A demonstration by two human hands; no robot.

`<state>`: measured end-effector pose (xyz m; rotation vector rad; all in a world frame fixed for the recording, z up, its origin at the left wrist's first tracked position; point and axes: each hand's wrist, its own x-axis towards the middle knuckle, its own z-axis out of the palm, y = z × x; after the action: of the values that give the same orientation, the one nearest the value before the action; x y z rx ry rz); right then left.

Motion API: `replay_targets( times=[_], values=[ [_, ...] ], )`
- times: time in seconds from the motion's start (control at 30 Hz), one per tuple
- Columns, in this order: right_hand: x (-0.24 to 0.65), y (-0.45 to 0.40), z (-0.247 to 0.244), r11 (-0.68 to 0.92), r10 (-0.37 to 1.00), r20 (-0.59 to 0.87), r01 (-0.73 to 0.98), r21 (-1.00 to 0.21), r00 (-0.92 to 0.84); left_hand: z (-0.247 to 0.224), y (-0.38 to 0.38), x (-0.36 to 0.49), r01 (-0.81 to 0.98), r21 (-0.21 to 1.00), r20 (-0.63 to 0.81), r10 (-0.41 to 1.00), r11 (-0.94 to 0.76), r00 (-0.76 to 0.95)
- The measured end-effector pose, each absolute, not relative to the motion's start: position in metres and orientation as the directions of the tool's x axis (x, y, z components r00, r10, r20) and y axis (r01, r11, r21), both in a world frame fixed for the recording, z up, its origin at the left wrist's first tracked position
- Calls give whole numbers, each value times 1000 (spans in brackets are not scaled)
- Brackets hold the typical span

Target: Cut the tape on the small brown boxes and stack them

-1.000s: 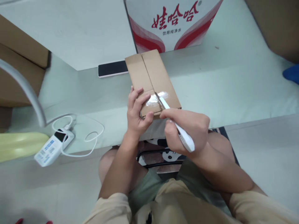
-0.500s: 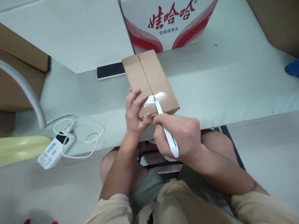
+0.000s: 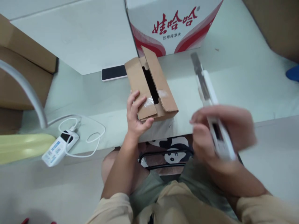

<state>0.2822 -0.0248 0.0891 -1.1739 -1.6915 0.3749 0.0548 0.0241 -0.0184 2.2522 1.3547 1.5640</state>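
A small brown cardboard box (image 3: 137,81) rests at the table's near edge, its top flaps parted over a dark gap. Clear tape, split in two, sticks to both flaps. My left hand (image 3: 136,113) grips the box's near left corner, fingers on the left flap and thumb at the front. To the right of the box, my right hand (image 3: 224,133) is closed around a white utility knife (image 3: 217,124), slightly blurred, its metal blade out and pointing away from me. The inside of the box is too dark to make out.
Behind the box stand a white and red carton (image 3: 173,28) and a large white box (image 3: 77,37). A phone (image 3: 114,73) lies beside them. At left are a white power bank (image 3: 60,147) with a looped cable and a yellow object (image 3: 25,147).
The knife has left the box's taped seam and swung up and to the right with my right hand. The flaps, closed before, now stand apart. My left hand stays on the box.
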Motion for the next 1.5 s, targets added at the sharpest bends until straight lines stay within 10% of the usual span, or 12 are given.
replay_targets(
  times=[0.1, 0.43, 0.57, 0.97, 1.23, 1.5],
  values=[
    [285, 13, 65, 483, 827, 562, 512, -710, 0, -22, 23, 50, 607, 547, 688, 723, -576, 66],
    [298, 65, 15, -173, 982, -145, 861, -478, 117, -29, 24, 41, 634, 640, 735, 586, -435, -340],
    [302, 69, 17, -194, 980, -144, 850, -489, 140, -23, 19, 35, 634, 677, 729, 459, -374, -508],
    [302, 72, 0, 87, 993, -14, 791, -606, -120, -33, 20, 1, 591, 782, 525, 721, -199, -452],
    [294, 66, -11, 256, 927, 201, 144, -956, -317, -24, 18, 13, -16, 989, 111, 824, -144, -555],
    [287, 62, -9, 201, 979, 191, 190, -961, -70, -23, 25, 7, 154, 966, 256, 841, -207, -476]
  ],
)
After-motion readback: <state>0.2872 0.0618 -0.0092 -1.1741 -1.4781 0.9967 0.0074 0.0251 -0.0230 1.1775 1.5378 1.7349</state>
